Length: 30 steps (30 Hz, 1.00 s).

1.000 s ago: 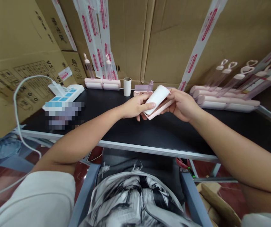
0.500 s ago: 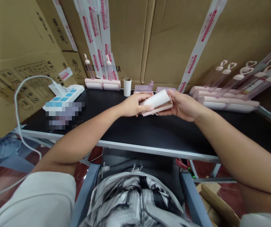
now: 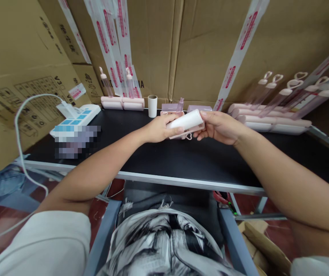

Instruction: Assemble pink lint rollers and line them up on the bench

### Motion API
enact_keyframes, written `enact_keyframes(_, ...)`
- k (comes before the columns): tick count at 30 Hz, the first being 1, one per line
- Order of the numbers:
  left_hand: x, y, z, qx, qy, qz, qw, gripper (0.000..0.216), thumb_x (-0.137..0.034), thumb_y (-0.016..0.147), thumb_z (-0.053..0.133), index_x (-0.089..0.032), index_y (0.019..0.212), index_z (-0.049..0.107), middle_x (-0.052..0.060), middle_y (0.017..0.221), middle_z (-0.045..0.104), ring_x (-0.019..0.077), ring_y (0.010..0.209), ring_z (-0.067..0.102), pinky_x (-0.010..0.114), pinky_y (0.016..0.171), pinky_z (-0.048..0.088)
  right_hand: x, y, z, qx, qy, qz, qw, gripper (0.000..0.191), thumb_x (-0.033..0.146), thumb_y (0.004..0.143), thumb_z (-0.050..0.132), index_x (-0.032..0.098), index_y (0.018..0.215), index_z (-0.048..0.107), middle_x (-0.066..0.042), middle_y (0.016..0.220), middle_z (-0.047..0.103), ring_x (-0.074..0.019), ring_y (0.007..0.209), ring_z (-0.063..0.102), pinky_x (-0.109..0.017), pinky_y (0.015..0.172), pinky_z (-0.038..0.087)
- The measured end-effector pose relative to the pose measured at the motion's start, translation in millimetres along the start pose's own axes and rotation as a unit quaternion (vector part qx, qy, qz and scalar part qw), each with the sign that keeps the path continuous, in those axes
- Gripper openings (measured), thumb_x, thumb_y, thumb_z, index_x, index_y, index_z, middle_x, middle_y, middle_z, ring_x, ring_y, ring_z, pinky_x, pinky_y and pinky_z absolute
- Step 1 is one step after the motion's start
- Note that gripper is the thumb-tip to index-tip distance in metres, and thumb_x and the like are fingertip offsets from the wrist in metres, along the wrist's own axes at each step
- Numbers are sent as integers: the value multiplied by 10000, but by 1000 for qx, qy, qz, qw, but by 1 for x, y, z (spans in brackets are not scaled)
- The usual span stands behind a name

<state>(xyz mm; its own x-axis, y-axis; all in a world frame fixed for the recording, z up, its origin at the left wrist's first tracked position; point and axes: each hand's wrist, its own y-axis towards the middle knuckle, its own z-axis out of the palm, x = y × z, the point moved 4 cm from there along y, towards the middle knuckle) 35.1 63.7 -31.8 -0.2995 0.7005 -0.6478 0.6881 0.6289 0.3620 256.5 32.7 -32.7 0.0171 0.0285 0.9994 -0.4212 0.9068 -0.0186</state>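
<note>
My left hand [image 3: 162,127] is wrapped round the left end of a white lint roll [image 3: 186,120] and the pink lint roller case [image 3: 192,131] under it. The thumb lies along the front. The roll is tilted, its right end higher, and seems to sit inside the case. At that right end, my right hand [image 3: 220,126] has its thumb and forefinger on the edge of the case, with the other fingers curled below. Just behind and under the hands are a pink part with a heart-shaped loop [image 3: 187,136] and translucent pink pieces [image 3: 170,107], partly hidden.
A white hollow roll [image 3: 152,106] stands upright behind my left hand. Pink lint rollers [image 3: 122,103] with upright handles are at the back left, and several more [image 3: 270,119] at the right. A power strip [image 3: 76,120] with a white cable lies left. Cardboard [image 3: 153,46] walls the black table [image 3: 153,161].
The white roll now lies lower in the pink case, which shows less of its inside. My right hand's lower fingers have come off the case, and the heart-shaped loop shows below it.
</note>
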Motion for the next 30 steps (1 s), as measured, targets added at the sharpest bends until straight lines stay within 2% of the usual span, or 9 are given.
enact_keyframes(3, 1, 2, 2, -11, -18, 13, 1000, 854, -910, 984, 418, -133, 1098, 755, 145, 1192, 788, 265, 1116, 723, 358, 1016, 563, 0, 0, 4, -3, 10, -8, 1000, 633, 707, 706, 978, 187, 1016, 795, -80, 860, 826, -179, 673, 752, -250, 601, 666)
enact_keyframes(5, 3, 2, 3, 3, -51, -4, 999, 857, -925, 979, 409, -134, 1012, 737, 116, 996, 770, 195, 861, 706, 294, 790, 579, -1, 0, 6, -10, 14, -9, 1000, 656, 728, 701, 970, 178, 1014, 798, -85, 821, 820, -180, 632, 747, -247, 556, 663)
enact_keyframes(8, 6, -2, 6, 42, -109, -74, 990, 903, -937, 949, 472, -125, 1261, 712, 57, 793, 688, 134, 574, 606, 226, 482, 462, -3, 1, 10, -25, 15, -7, 1000, 659, 752, 715, 948, 167, 973, 790, -90, 769, 810, -168, 549, 721, -237, 475, 641)
enact_keyframes(10, 7, -5, 7, 66, -141, -122, 980, 1007, -938, 929, 511, -148, 1551, 561, 51, 819, 689, 159, 559, 658, 212, 406, 435, -4, 2, 11, -32, 17, -8, 999, 671, 753, 687, 965, 164, 957, 791, -86, 752, 808, -166, 522, 716, -235, 455, 637)
enact_keyframes(12, 5, -7, 7, 85, -163, -145, 972, 1084, -927, 925, 539, -199, 1711, 376, 78, 932, 724, 196, 631, 741, 209, 404, 478, -4, 1, 12, -36, 18, -10, 999, 695, 744, 635, 997, 160, 953, 799, -84, 750, 812, -171, 518, 724, -239, 461, 646)
enact_keyframes(14, 2, -8, 6, 99, -170, -149, 969, 1098, -912, 930, 555, -216, 1744, 316, 109, 1036, 742, 198, 667, 763, 208, 420, 515, -3, 0, 13, -32, 17, -12, 999, 711, 734, 599, 1018, 153, 950, 806, -92, 756, 820, -180, 524, 736, -248, 476, 659)
enact_keyframes(18, -2, -7, 2, 104, -156, -139, 972, 1056, -871, 958, 569, -177, 1724, 353, 137, 1117, 750, 159, 650, 732, 205, 432, 534, -1, -2, 13, -24, 16, -18, 999, 717, 728, 588, 1026, 147, 951, 814, -107, 783, 834, -188, 547, 751, -258, 494, 671)
enact_keyframes(24, -6, -8, 0, 89, -158, -143, 973, 947, -831, 972, 601, -173, 1641, 469, 104, 1044, 764, 132, 598, 701, 202, 444, 525, -2, -1, 11, -18, 21, -21, 999, 695, 693, 625, 1026, 140, 983, 804, -112, 805, 837, -200, 573, 762, -284, 516, 690)
enact_keyframes(30, -5, -13, 15, 88, -195, -252, 944, 909, -895, 1005, 391, -122, 1395, 669, 135, 895, 808, 204, 589, 769, 212, 390, 451, -12, 10, 4, -60, 42, 26, 997, 502, 651, 892, 843, 169, 940, 711, -61, 644, 748, -179, 455, 678, -252, 374, 585)
